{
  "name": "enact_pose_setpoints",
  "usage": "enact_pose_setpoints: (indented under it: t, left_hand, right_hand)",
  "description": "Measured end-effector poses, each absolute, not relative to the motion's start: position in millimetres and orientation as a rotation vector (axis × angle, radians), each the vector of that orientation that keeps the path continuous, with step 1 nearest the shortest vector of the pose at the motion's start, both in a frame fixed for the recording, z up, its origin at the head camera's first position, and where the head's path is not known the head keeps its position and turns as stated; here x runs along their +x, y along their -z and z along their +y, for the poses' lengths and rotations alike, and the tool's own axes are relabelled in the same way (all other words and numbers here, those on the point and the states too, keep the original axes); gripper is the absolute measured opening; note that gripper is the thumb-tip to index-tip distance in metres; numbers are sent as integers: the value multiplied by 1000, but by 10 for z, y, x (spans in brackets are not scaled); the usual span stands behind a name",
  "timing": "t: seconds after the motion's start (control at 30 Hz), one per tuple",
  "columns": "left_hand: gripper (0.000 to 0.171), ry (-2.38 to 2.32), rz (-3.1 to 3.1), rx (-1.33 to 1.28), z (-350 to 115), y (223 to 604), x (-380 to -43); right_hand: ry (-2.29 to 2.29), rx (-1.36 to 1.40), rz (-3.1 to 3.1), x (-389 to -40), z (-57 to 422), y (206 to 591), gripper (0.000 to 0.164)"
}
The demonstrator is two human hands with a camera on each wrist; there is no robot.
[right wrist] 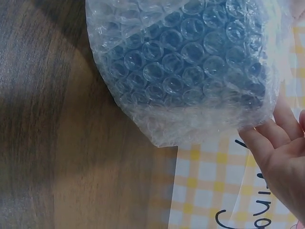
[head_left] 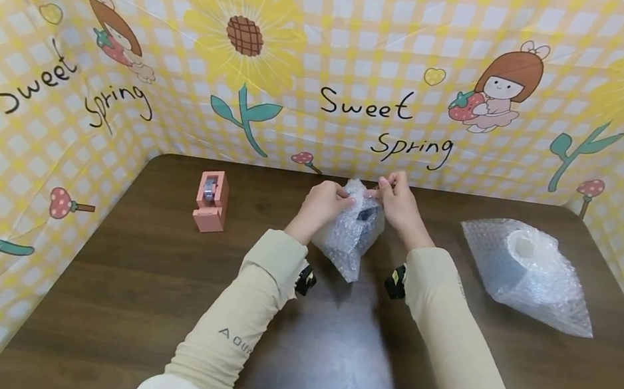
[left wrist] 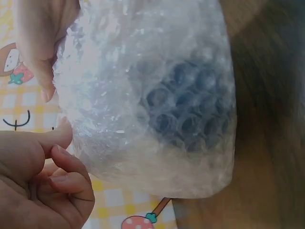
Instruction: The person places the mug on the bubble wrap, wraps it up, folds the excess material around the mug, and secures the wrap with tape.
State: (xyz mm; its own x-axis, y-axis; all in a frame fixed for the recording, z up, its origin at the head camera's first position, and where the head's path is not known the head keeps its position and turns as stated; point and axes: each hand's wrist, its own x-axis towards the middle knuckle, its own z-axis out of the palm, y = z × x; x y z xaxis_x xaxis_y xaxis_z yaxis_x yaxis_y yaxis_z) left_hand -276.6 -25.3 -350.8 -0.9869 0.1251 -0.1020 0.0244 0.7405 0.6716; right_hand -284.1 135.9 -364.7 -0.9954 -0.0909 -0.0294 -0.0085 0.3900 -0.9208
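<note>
A bubble-wrap bag point(head_left: 350, 240) stands near the table's back edge, with a dark bluish object point(left wrist: 188, 105) showing through its bubbles. My left hand point(head_left: 323, 208) pinches the bag's top edge from the left, thumb and curled fingers on the plastic. On the other side my right hand point(head_left: 401, 206) pinches the top edge at its right corner. In the right wrist view, fingers of the right hand point(right wrist: 281, 143) lie along the bag's side and the blue contents point(right wrist: 186, 57) fill much of the wrap. What exactly is inside is blurred by the bubbles.
A pink tape dispenser point(head_left: 211, 202) with a roll of tape stands to the left on the brown wooden table point(head_left: 109, 298). At the right lies another bubble-wrap package point(head_left: 527, 274), with a white and bluish thing inside. A yellow checked cloth point(head_left: 365, 41) hangs around the back and sides.
</note>
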Motion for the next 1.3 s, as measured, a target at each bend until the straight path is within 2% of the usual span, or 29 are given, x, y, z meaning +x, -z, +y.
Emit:
enact_pose_setpoints:
  t: [0.37, 0.67, 1.3]
  left_hand:
    - [32, -1176, 2699, 103, -280, 3527, -2781]
    - [28, -1178, 2735, 44, -251, 3551, -2766]
    - [20, -1192, 2799, -17, -229, 3567, -2726]
  right_hand:
    - [1783, -101, 2480, -2845, 1364, 3625, 18]
    - [1674, 80, 2628, -2862, 1376, 3655, 21]
    - [1736, 343, 2776, -2853, 1236, 3769, 23]
